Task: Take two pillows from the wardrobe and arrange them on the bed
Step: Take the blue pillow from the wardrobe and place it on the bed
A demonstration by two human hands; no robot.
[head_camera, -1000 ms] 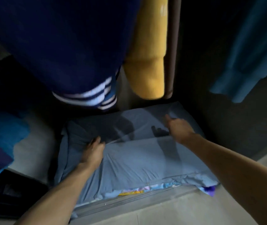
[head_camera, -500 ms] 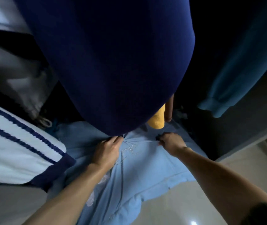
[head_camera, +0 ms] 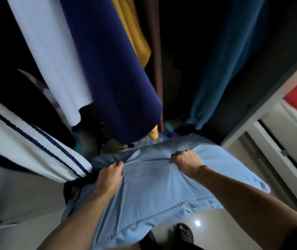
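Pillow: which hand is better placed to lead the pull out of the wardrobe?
Right, probably. The right hand is fisted on a bunch of the blue pillow cover; the left hand grips the shadowed edge beside the striped garment.

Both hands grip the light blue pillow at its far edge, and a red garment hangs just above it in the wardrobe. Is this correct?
Not quite. In the head view the left hand and right hand do grip the light blue pillow at its far edge, but the garment hanging just above it is navy blue, not red.
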